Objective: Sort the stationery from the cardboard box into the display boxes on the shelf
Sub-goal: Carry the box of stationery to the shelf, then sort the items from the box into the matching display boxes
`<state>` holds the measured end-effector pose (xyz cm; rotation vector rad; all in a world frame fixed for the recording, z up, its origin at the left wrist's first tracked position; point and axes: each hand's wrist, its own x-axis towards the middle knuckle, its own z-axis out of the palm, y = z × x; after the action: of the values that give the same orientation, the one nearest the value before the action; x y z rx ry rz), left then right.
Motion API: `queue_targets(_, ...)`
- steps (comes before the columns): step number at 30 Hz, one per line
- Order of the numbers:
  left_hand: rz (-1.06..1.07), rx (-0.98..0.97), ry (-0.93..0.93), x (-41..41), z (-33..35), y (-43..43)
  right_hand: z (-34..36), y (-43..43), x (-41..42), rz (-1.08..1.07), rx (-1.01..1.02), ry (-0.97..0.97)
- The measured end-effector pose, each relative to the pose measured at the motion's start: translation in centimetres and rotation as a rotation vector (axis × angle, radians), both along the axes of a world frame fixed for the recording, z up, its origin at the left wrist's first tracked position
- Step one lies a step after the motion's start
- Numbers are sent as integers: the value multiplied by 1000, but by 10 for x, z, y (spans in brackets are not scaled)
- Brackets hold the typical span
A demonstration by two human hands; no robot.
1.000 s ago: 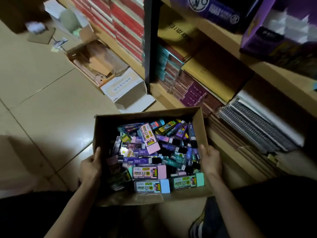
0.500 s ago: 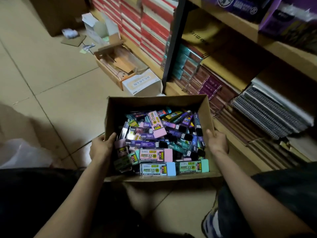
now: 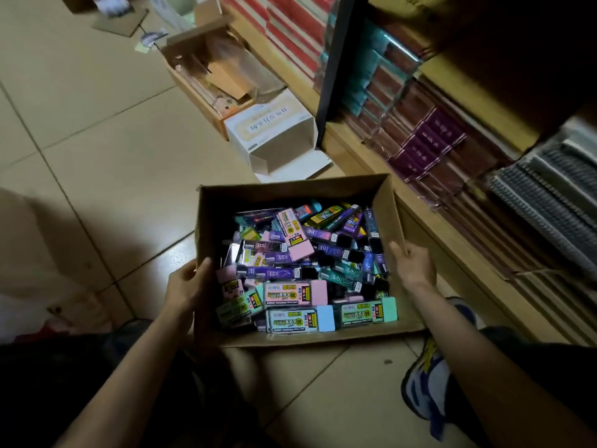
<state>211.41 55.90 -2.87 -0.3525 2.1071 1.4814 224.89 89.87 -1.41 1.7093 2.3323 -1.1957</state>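
The cardboard box [image 3: 290, 195] sits open-topped on the tiled floor [image 3: 97, 140], in front of the person and close beside the foot of the shelf [image 3: 465, 279]. It is filled nearly to the rim with loose stationery [image 3: 307, 263]: small flat packs in pink, mint, pale blue, purple and teal, lying crosswise over one another.

The left hand [image 3: 185, 286] is on the left wall of the box. Its thumb is hooked over the rim on the inside and its fingers are wrapped on the outside, so the grip is closed on the cardboard. The right hand [image 3: 413, 266] is on the right wall, with the thumb along the inner side of the rim and the fingers on the outer side. This grip is looser, the fingers only lightly bent, but it does have the wall between them.

The right wall runs near the shelf's wooden ledge, and the right hand occupies the narrow gap between them. Just past the far wall a white carton [image 3: 271, 137] lies on its side, with its open flap near the box's far right corner. Further back stands an open carton of cardboard scraps [image 3: 210, 76]. To the left of the box the floor tiles lie open. The near edge lies between the forearms, and a blue-and-white shoe [image 3: 423, 383] is planted just beside its near right corner.
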Motion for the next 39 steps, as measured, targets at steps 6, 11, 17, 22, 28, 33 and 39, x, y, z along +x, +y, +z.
queue_targets(6,-85,-151,-15,-11,4,14,-11,10,3,46,-38,-19)
queue_targets(11,-133,-537,659,8,22,44,5,1,4,212,275,-34)
queue_targets(17,-857,-264,510,33,13,84,8,-24,16,586,558,-84)
queue_targets(22,-1058,-408,489,48,-18,72,-13,-31,17,936,115,-112)
queue_targets(28,-1184,-693,531,46,-33,79,-41,-32,34,1014,-29,-338)
queue_targets(33,-1240,-681,616,49,-38,83,-43,-31,23,1082,28,-459)
queue_targets(39,-1318,-539,590,52,-35,88,-39,-20,26,1152,-25,-416)
